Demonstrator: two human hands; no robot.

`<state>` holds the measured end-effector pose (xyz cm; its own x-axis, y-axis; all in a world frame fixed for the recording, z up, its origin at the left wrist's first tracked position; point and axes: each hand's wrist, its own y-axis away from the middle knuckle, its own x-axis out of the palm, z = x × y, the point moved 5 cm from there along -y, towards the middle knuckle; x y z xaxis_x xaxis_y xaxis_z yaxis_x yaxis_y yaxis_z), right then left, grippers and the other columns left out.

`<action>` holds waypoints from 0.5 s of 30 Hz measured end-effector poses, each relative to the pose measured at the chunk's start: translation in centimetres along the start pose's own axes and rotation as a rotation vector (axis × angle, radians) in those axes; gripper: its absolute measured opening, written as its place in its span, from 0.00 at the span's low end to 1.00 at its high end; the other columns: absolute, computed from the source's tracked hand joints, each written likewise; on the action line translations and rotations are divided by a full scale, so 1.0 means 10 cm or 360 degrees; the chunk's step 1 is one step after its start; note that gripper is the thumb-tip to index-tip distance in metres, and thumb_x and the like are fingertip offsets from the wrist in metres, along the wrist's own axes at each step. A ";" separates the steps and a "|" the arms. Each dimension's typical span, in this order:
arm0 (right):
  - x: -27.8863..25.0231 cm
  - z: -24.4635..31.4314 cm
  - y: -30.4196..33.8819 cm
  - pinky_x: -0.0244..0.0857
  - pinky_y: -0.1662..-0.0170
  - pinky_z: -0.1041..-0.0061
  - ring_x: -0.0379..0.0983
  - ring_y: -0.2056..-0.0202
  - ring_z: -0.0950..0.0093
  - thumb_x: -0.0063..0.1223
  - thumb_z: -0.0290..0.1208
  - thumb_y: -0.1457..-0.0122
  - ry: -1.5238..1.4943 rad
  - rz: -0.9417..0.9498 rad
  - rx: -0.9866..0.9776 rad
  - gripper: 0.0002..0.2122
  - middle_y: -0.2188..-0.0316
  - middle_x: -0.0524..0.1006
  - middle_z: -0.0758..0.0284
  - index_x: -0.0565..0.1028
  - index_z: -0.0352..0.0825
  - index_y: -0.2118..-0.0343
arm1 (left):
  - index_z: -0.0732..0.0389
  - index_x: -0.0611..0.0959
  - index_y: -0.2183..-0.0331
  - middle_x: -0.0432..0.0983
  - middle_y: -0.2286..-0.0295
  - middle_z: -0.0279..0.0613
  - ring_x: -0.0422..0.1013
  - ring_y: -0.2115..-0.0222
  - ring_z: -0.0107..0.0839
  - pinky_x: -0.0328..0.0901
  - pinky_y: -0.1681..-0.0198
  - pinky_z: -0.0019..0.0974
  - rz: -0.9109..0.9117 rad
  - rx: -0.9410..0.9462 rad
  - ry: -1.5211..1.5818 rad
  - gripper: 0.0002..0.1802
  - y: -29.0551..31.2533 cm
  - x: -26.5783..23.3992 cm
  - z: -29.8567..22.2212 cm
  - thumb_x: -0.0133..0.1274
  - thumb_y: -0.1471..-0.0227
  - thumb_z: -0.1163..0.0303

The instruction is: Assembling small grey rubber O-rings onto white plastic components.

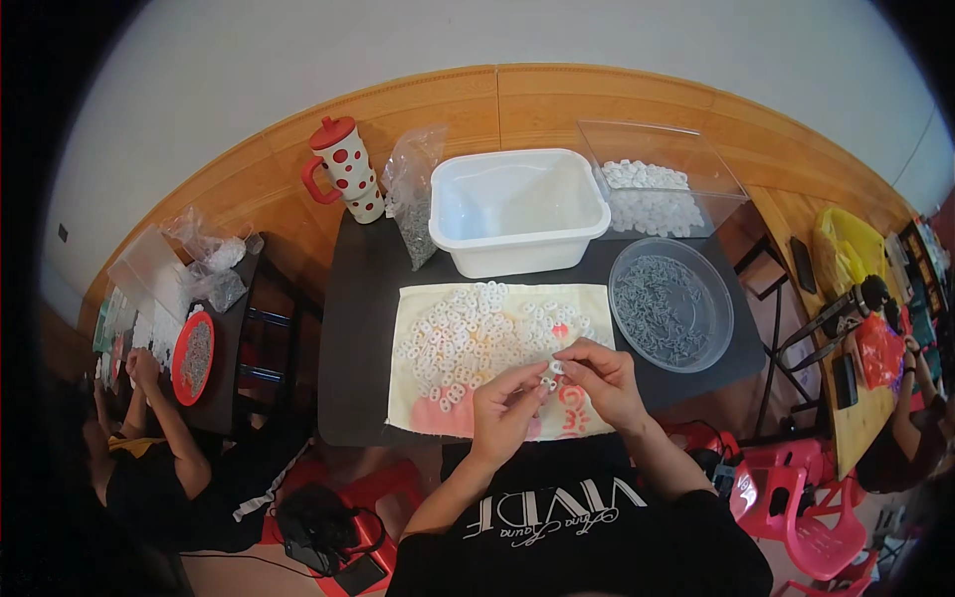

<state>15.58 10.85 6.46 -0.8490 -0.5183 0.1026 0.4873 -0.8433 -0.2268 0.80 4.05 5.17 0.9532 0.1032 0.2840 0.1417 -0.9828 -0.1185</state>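
Note:
Over the front of a cream cloth, my left hand and my right hand meet with their fingertips pinched. Between them is a small white plastic piece with a round hole; whether it is one piece or two, I cannot tell. Many loose white two-holed plastic pieces lie spread on the cloth, left of and beyond my hands. To the right stands a clear round tub holding many small grey screws.
A white basin stands at the back of the black table. Beside it are a bag of small grey parts, a red-lidded tumbler and a clear bin of white pieces. Another person's hands are at a table on the left.

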 end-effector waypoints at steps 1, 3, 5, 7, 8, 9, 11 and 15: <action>0.01 0.00 0.00 0.64 0.65 0.86 0.69 0.68 0.85 0.50 0.17 0.40 -0.0001 0.0002 -0.0002 0.08 0.67 0.74 0.70 0.77 0.29 0.59 | 0.64 0.80 0.54 0.74 0.69 0.33 0.70 0.71 0.18 0.65 0.69 0.22 -0.0009 -0.0002 -0.0009 0.16 0.00 -0.01 0.00 0.54 0.47 0.83; 0.02 0.01 0.01 0.63 0.64 0.86 0.69 0.68 0.85 0.50 0.17 0.40 -0.0038 0.0015 0.0004 0.08 0.66 0.74 0.70 0.76 0.28 0.58 | 0.65 0.80 0.54 0.74 0.69 0.32 0.70 0.71 0.18 0.66 0.69 0.22 -0.0012 0.0005 -0.0027 0.16 0.01 -0.01 -0.01 0.54 0.47 0.83; 0.05 0.04 0.02 0.63 0.64 0.86 0.69 0.68 0.85 0.50 0.16 0.40 -0.0031 -0.0002 -0.0012 0.08 0.67 0.74 0.70 0.77 0.28 0.59 | 0.65 0.80 0.54 0.74 0.69 0.32 0.70 0.71 0.18 0.66 0.69 0.22 -0.0012 0.0011 -0.0043 0.16 0.02 -0.01 0.00 0.54 0.47 0.83; 0.06 0.05 0.01 0.63 0.64 0.86 0.69 0.67 0.85 0.50 0.16 0.40 -0.0025 -0.0020 -0.0028 0.08 0.68 0.74 0.70 0.77 0.27 0.60 | 0.65 0.80 0.54 0.73 0.69 0.33 0.71 0.71 0.18 0.66 0.71 0.21 -0.0024 0.0048 -0.0021 0.16 0.02 0.00 0.01 0.54 0.47 0.83; 0.06 0.06 0.01 0.63 0.64 0.86 0.69 0.67 0.85 0.50 0.16 0.40 0.0000 -0.0025 -0.0058 0.08 0.68 0.74 0.70 0.77 0.28 0.60 | 0.65 0.80 0.54 0.73 0.69 0.33 0.71 0.71 0.18 0.66 0.71 0.21 -0.0023 0.0049 -0.0021 0.16 0.02 0.00 0.01 0.54 0.47 0.83; 0.06 0.07 0.01 0.63 0.64 0.86 0.68 0.68 0.85 0.50 0.16 0.41 0.0025 -0.0031 -0.0086 0.08 0.68 0.74 0.70 0.77 0.28 0.60 | 0.65 0.80 0.54 0.73 0.69 0.33 0.71 0.72 0.17 0.65 0.73 0.21 -0.0021 0.0031 -0.0008 0.17 0.03 0.00 0.01 0.54 0.47 0.83; 0.07 0.09 0.02 0.62 0.65 0.86 0.68 0.68 0.84 0.51 0.15 0.41 0.0084 -0.0032 -0.0130 0.08 0.68 0.74 0.69 0.77 0.28 0.60 | 0.65 0.80 0.54 0.73 0.69 0.33 0.71 0.72 0.17 0.65 0.74 0.21 -0.0017 0.0011 0.0006 0.17 0.03 0.00 0.01 0.54 0.47 0.83; 0.09 0.15 0.01 0.62 0.66 0.85 0.69 0.69 0.82 0.52 0.15 0.42 0.0293 -0.0013 -0.0289 0.08 0.70 0.74 0.68 0.77 0.27 0.60 | 0.64 0.80 0.54 0.73 0.69 0.33 0.71 0.73 0.18 0.65 0.77 0.21 -0.0052 0.0030 -0.0033 0.17 0.03 0.00 0.02 0.54 0.47 0.83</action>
<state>15.16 10.05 8.03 -0.8838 -0.4628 -0.0689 0.4496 -0.7993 -0.3986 0.87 3.76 4.93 0.9534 0.1385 0.2681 0.1775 -0.9759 -0.1272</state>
